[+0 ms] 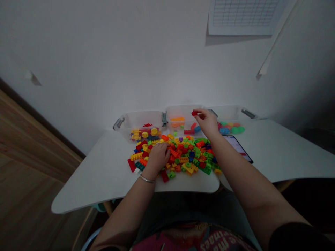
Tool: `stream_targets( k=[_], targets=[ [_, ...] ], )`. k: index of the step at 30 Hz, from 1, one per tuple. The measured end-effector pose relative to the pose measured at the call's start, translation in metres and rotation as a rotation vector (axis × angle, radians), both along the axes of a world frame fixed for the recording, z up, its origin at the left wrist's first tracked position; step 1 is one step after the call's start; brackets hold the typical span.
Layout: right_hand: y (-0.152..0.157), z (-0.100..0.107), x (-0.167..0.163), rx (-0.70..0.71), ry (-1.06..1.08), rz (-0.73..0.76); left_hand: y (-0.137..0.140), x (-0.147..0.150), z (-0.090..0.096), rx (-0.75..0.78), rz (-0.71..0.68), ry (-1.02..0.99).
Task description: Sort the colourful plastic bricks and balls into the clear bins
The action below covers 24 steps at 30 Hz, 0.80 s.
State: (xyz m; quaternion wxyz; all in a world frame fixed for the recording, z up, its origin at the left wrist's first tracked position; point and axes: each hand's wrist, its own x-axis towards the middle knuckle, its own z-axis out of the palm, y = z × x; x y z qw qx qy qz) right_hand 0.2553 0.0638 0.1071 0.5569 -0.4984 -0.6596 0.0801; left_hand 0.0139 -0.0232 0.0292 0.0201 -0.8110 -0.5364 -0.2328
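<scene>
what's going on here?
A person is handling toy bricks at a white tabletop. The right hand pinches a small red plastic piece, seen against the middle clear plastic bin. The left hand is down on the loose pile of multicoloured plastic bricks; whether it grips one can't be seen. The middle bin has a few orange, red, blue and green pieces; clear plastic bins to its left and right also hold parts.

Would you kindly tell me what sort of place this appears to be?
Probably an indoor play corner, perhaps at home: a white table bears a heap of colourful toy bricks, with clear plastic bins lined up behind it.
</scene>
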Motion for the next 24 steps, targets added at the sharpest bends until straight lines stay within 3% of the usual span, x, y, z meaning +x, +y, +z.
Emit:
stream_targets(
  k=[5,11,16,24],
  targets=[
    [0.001,0.005,-0.017,-0.06,-0.305,-0.012,0.0,0.001,0.0,0.008,-0.002,-0.006],
    [-0.008,0.011,-0.029,-0.229,-0.573,-0.045,0.0,0.003,0.001,0.015,0.002,-0.001],
    [-0.013,0.012,-0.032,-0.232,-0.788,-0.099,-0.002,0.004,0.002,0.019,0.003,0.012],
    [-0.012,0.01,-0.031,-0.204,-0.78,-0.08,0.002,-0.001,-0.001,0.073,-0.049,-0.053]
  ],
)
